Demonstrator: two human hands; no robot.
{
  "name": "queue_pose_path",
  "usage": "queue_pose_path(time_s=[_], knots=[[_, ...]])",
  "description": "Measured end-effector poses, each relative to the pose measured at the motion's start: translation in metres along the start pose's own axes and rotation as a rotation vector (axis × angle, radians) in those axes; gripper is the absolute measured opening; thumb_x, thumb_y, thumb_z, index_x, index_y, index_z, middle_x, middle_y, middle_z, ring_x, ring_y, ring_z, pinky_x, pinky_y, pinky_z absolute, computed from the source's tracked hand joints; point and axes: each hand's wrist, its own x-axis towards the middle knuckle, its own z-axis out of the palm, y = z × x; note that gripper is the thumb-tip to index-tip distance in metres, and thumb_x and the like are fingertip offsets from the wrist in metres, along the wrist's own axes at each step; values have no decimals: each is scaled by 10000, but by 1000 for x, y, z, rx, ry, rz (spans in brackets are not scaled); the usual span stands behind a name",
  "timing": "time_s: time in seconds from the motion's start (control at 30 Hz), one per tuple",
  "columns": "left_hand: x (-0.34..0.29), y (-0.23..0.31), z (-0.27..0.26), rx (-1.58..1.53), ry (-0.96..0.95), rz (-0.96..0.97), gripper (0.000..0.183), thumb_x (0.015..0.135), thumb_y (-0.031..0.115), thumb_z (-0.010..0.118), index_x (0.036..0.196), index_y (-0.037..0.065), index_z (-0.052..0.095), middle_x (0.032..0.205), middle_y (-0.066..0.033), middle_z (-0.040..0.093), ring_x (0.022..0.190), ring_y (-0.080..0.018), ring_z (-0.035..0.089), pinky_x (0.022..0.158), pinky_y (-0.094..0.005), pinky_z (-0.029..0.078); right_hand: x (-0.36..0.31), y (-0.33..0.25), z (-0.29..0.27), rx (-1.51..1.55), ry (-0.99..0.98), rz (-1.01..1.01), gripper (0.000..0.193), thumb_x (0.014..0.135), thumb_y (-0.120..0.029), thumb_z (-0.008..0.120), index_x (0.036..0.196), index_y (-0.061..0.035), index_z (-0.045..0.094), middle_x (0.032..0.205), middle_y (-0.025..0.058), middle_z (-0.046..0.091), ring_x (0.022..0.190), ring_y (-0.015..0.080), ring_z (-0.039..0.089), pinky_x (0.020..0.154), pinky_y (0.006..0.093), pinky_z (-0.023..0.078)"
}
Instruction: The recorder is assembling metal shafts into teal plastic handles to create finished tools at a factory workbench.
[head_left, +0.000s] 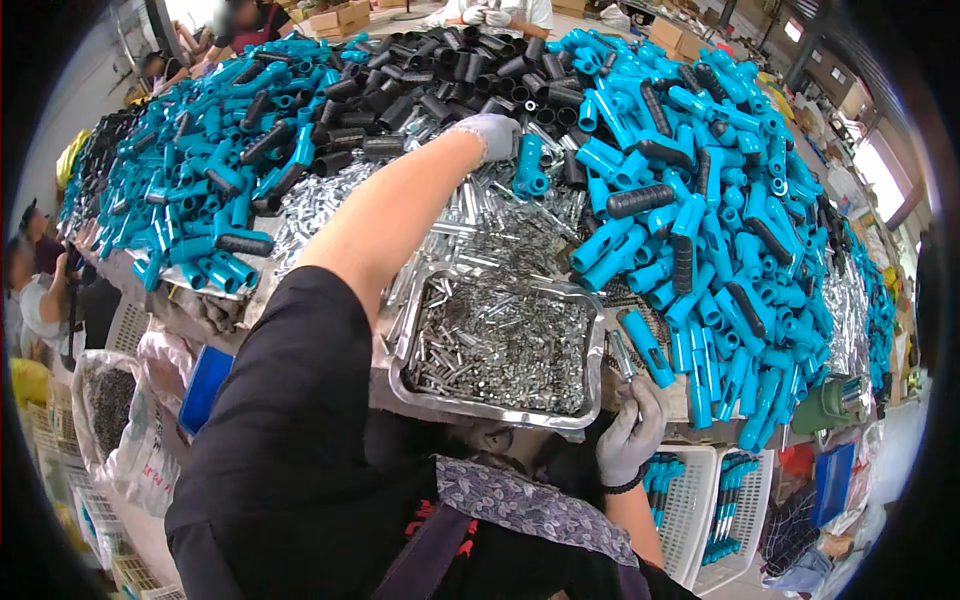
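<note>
Your right hand (632, 432) is at four o'clock from the tray (497, 412), its fingers pinching the lower end of a silver rod (621, 353), which sticks up at the tray's three o'clock. Your left hand (490, 135) is at twelve o'clock, by the near edge of the black tubes (440, 75); you can't tell whether its fingers grasp anything. Small pins (500, 345) fill the tray. Teal handles (690, 210) lie heaped at two and ten o'clock.
</note>
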Motion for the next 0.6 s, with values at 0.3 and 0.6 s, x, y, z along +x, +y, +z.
queue_pose_path(time_s=[0.3,0.6], knots=[[-301,92,-73,-903,155,67,581,791,5,739,1339,31,549,1118,-109,650,963,-163,646,926,-322,519,33,-71,-19,908,70,280,367,1014,-277,592,1215,30,576,1110,142,632,908,199,654,786,333,542],[-437,123,5,-780,268,178,383,814,-3,714,1187,48,645,994,-127,644,899,-276,622,799,-360,510,31,-139,-21,432,-620,85,366,1025,-323,554,1100,20,657,954,120,693,767,199,701,722,300,548]])
